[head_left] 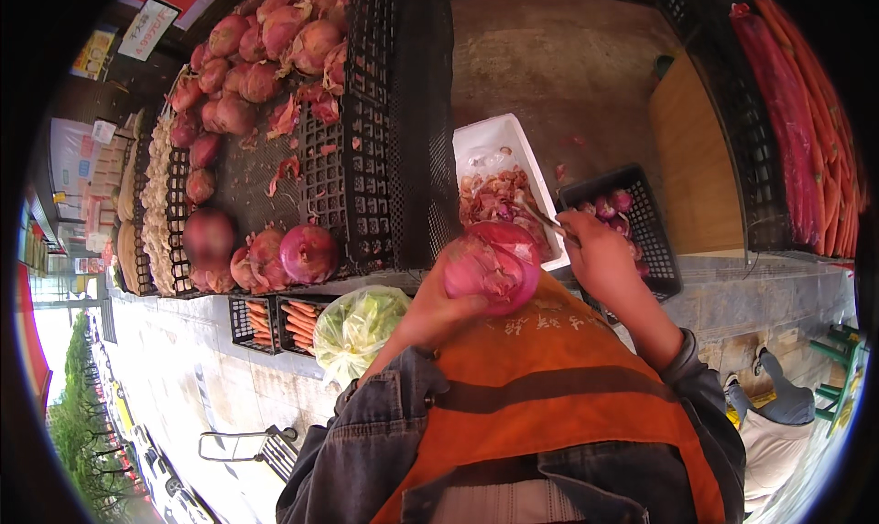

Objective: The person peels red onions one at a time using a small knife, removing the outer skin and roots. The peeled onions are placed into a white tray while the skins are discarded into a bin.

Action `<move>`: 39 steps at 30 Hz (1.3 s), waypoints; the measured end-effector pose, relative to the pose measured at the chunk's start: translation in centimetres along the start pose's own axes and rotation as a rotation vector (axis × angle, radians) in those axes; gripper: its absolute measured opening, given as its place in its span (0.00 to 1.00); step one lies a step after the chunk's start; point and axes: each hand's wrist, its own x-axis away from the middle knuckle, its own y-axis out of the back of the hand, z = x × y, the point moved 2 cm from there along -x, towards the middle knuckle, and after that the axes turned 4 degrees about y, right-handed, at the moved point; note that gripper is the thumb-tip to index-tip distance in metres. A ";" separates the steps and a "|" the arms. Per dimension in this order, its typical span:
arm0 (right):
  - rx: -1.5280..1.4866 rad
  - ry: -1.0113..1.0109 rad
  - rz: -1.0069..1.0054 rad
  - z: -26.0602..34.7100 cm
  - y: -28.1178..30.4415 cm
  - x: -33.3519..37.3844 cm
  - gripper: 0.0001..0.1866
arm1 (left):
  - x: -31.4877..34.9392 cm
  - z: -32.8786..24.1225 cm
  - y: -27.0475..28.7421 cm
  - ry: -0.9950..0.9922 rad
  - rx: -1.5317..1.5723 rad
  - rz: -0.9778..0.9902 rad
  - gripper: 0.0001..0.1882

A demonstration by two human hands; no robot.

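My left hand (432, 312) is closed around a large red onion (490, 272), held in front of the orange apron. Part of its papery skin looks loose at the top. Just right of the onion, my right hand (604, 254) grips a thin knife (544, 218), its blade pointing up and left over the box. Beneath both hands is a white foam box (524, 138) with a heap of dry onion skins (499, 191). Beside the box, partly under my right wrist, stands a black crate (652, 222) with several small purple onions (615, 205).
At the left, a black crate (348, 149) holds many red onions (275, 34), next to garlic (157, 194). Crates of carrots (300, 321) and a bag of leafy greens (362, 327) sit lower left. Long carrots (815, 130) lie far right. A person (778, 442) is behind at right.
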 end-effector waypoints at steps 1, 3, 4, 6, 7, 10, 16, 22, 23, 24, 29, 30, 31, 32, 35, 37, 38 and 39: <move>-0.180 -0.036 0.021 0.0 0.1 -0.1 0.14 | 0.0 0.1 0.1 -0.005 -0.028 0.000 0.43; -0.545 -0.111 0.068 0.9 0.7 -0.4 0.13 | -0.1 -0.2 -0.1 0.006 -0.005 -0.004 0.44; -0.569 -0.083 0.082 2.1 1.4 -0.6 0.12 | -0.2 -0.4 -0.4 0.014 0.009 -0.005 0.45; -0.614 -0.030 0.107 5.0 2.3 -1.0 0.10 | 0.1 -0.4 -0.9 0.021 0.001 -0.082 0.46; -0.572 -0.017 0.064 5.6 2.2 -1.3 0.09 | 0.2 -0.3 -1.1 0.025 -0.003 -0.119 0.46; -0.666 -0.036 0.074 5.1 1.2 -1.3 0.06 | 0.3 0.2 -0.4 0.015 -0.077 -0.120 0.48; -0.487 -0.187 -0.202 1.7 0.6 -3.8 0.04 | 0.5 -0.2 -0.4 -0.013 -0.091 -0.062 0.48; -0.343 -0.095 -0.281 -1.9 -5.7 -3.9 0.05 | 1.1 0.1 -0.4 0.039 0.271 0.023 0.46; -0.375 -0.133 -0.266 -2.5 -6.4 -4.0 0.06 | 1.1 0.5 0.1 0.065 0.291 0.042 0.47; -0.360 -0.122 -0.279 -2.6 -6.5 -4.2 0.07 | 1.2 1.0 0.9 0.088 0.313 0.058 0.48; -0.252 -0.099 -0.257 -1.9 -8.5 -4.6 0.08 | 1.1 2.8 3.7 0.092 0.323 0.092 0.49; -0.215 -0.098 -0.227 -2.0 -9.4 -4.3 0.08 | 1.0 3.4 4.5 0.089 0.333 0.100 0.49; -0.174 -0.017 -0.249 -2.3 -10.7 -4.0 0.07 | 1.2 3.5 4.9 0.086 0.350 0.100 0.48; -0.218 -0.093 -0.241 -3.4 -11.5 -3.7 0.07 | 1.5 3.8 5.3 0.086 0.385 0.096 0.48; -0.269 -0.345 -0.179 -8.3 -12.8 -2.6 0.09 | 2.4 3.6 5.7 0.090 0.494 0.105 0.48; -0.310 -0.372 -0.168 -8.9 -13.5 -2.7 0.11 | 2.6 3.5 6.3 0.091 0.544 0.104 0.48; -0.330 -0.385 -0.163 -9.2 -13.8 -2.8 0.12 | 2.7 3.5 6.7 0.094 0.567 0.099 0.47; -0.438 -0.453 -0.051 -9.6 -14.2 -3.3 0.14 | 3.1 3.7 7.0 0.087 0.591 0.091 0.47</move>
